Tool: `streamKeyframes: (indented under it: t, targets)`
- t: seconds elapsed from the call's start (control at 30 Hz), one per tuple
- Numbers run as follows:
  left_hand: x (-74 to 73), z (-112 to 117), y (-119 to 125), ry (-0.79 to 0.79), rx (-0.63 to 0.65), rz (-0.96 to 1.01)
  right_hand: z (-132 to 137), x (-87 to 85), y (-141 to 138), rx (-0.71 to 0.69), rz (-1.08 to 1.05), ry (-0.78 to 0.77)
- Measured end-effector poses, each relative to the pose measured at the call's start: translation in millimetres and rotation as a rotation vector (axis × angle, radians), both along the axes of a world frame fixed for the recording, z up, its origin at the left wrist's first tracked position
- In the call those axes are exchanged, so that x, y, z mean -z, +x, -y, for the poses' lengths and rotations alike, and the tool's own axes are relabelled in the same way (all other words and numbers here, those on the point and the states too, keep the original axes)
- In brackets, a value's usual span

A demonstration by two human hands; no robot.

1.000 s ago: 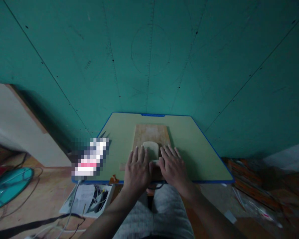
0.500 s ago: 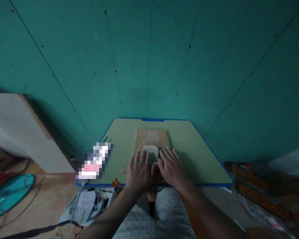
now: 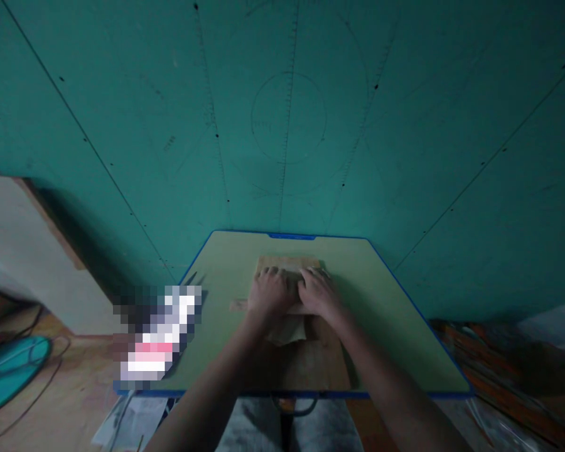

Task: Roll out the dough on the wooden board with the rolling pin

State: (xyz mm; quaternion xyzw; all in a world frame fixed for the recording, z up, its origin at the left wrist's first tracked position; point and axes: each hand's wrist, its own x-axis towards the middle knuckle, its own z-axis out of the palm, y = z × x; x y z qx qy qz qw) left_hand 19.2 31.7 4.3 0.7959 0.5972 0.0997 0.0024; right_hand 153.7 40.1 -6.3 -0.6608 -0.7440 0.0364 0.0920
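A wooden rolling pin (image 3: 238, 306) lies crosswise on a wooden board (image 3: 329, 355), its left end sticking out past my left hand. My left hand (image 3: 272, 292) and my right hand (image 3: 319, 292) rest side by side on the pin, fingers bent over its far side. Beneath it is a flat pale piece of dough (image 3: 288, 331), showing on my side of the pin. Between and under the hands, most of the pin and the rest of the dough are hidden.
The board lies on a small pale green table (image 3: 395, 326) with blue edging, close to a green wall (image 3: 287, 113). A phone-like, pixelated device (image 3: 162, 339) stands at the table's left edge. Wood pieces (image 3: 480, 351) lie on the right; a white panel (image 3: 37, 251) leans at left.
Both hands have pushed forward over the dough with the rolling pin, and their fingers went from stretched to bent. Dough now shows behind the pin. The camera view has shifted too.
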Motion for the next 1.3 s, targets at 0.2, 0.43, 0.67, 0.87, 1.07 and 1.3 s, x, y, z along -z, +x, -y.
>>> streamKeyframes:
  t: [0.2, 0.43, 0.67, 0.87, 1.07, 1.3]
  targets:
    - [0.9, -30, 11, -0.041, -0.148, 0.06, -24, 0.1, 1, 0.138, 0.025, 0.069]
    - [-1.5, -22, 36, -0.076, -0.118, 0.071, -19, 2.0, 6, 0.124, 0.05, 0.13]
    - [0.3, 0, 31, -0.063, -0.109, 0.043, 4, -4.2, 7, 0.125, 0.016, 0.083]
    - [-1.3, 10, 38, -0.106, -0.16, 0.069, 43, 9.3, 17, 0.067, 0.082, 0.066]
    - [-0.4, -6, 55, -0.092, -0.141, 0.097, 41, 14.2, 22, 0.107, 0.105, -0.053]
    - [10.1, -26, 57, -0.006, -0.089, 0.097, 16, 6.9, 26, 0.091, 0.078, -0.161]
